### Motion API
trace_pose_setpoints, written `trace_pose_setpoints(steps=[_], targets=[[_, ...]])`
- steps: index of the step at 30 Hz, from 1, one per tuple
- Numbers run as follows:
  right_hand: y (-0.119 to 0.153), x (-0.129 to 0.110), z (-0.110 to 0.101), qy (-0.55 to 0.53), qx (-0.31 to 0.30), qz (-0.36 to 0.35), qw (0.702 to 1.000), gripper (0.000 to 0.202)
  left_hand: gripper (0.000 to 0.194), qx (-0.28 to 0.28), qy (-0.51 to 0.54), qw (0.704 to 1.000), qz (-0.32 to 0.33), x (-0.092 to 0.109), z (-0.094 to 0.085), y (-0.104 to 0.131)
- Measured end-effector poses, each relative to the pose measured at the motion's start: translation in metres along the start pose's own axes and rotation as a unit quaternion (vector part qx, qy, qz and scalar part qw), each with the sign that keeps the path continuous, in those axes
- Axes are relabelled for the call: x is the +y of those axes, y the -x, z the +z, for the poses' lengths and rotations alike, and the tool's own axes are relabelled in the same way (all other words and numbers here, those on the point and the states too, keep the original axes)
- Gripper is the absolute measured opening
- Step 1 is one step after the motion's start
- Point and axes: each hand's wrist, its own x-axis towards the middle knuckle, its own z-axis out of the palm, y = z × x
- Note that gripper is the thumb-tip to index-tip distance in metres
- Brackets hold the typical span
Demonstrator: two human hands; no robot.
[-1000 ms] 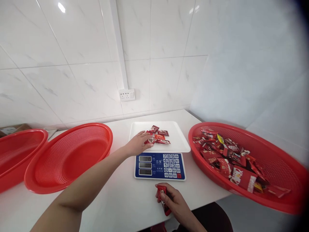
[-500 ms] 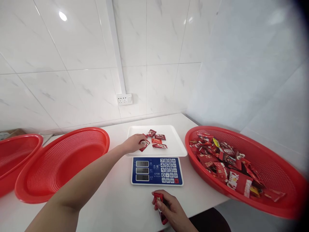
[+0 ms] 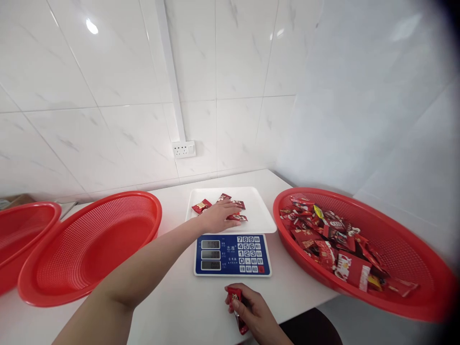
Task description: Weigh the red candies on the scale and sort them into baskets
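Note:
My left hand [image 3: 219,215] reaches over the white weighing tray [image 3: 261,213], fingers spread and palm down across several small red snack packets [image 3: 236,217]. Part of the packets is hidden under it. One red packet [image 3: 201,206] lies apart, left of the fingers. The tray belongs to a scale with a blue keypad panel [image 3: 232,254]; its displays are lit but hard to read. My right hand [image 3: 254,309] rests low at the table's front edge, closed around a red packet [image 3: 235,294], with the thumb on top.
A large red basket [image 3: 424,254] at right holds many assorted red packets. Two more red baskets, a nearer one [image 3: 97,239] and one cut by the frame edge [image 3: 21,235], stand at left. A wall socket [image 3: 184,149] is behind the white table [image 3: 179,297].
My left hand has moved right across the tray, off the left packet and onto the others, its fingers now spread. The right hand still grips its packet.

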Motion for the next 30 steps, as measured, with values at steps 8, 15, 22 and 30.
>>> trace_pose_setpoints(steps=[8,15,22,30], targets=[[0.000,0.007,0.000,-0.013,0.002,0.014,1.000,0.049,0.025,-0.019,0.004,1.000,0.010,-0.010,-0.004,0.016],[-0.002,0.013,0.000,-0.021,0.001,0.012,1.000,0.052,0.030,-0.005,-0.003,0.998,-0.058,-0.009,-0.012,0.018],[-0.003,0.015,0.000,0.002,0.015,-0.048,0.999,0.048,0.037,0.009,-0.054,0.983,-0.176,-0.022,0.000,-0.028],[-0.004,0.015,-0.001,0.004,0.012,-0.037,0.999,0.050,0.035,-0.023,-0.063,0.988,-0.136,-0.005,0.004,-0.052]])
